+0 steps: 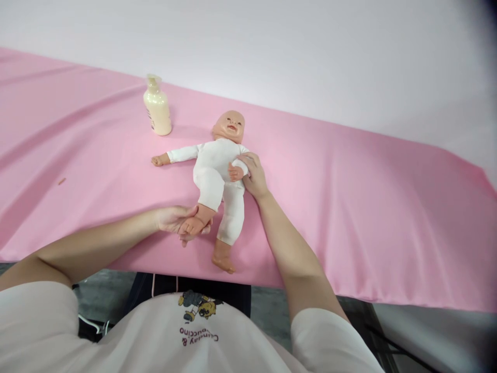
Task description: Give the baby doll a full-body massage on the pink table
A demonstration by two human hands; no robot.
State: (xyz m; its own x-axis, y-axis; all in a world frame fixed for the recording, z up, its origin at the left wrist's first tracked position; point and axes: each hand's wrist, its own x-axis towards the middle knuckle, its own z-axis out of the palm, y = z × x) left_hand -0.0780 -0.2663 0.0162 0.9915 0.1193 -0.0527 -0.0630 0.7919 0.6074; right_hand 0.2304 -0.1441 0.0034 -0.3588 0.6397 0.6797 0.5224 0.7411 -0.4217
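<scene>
**Two hands on a doll lying on pink cloth**

On the pink cloth-covered table point(349, 207), a plastic baby doll in a white soft body suit point(217, 171) lies on its back, with the head pointing away from the person and the bare feet toward the person. The left hand point(178, 220) is closed around one foot and ankle of the doll; the fingers wrap under it and the foot rests on top of them, lifted a little from the cloth. The other leg of the doll lies straight, just to the right of this hand, with its foot near the table edge.

The right hand point(252, 173) is at the side of the doll's body, above and to the right of the left hand. Its fingers are curled lightly around the doll's small hand and wrist, which is bent onto the belly. The doll's other arm is stretched out flat on the cloth, away from both hands.

Beyond the left hand, well apart from it, a cream-coloured plastic pump bottle point(157, 109) stands upright on the cloth, near the doll's stretched arm and head.
</scene>
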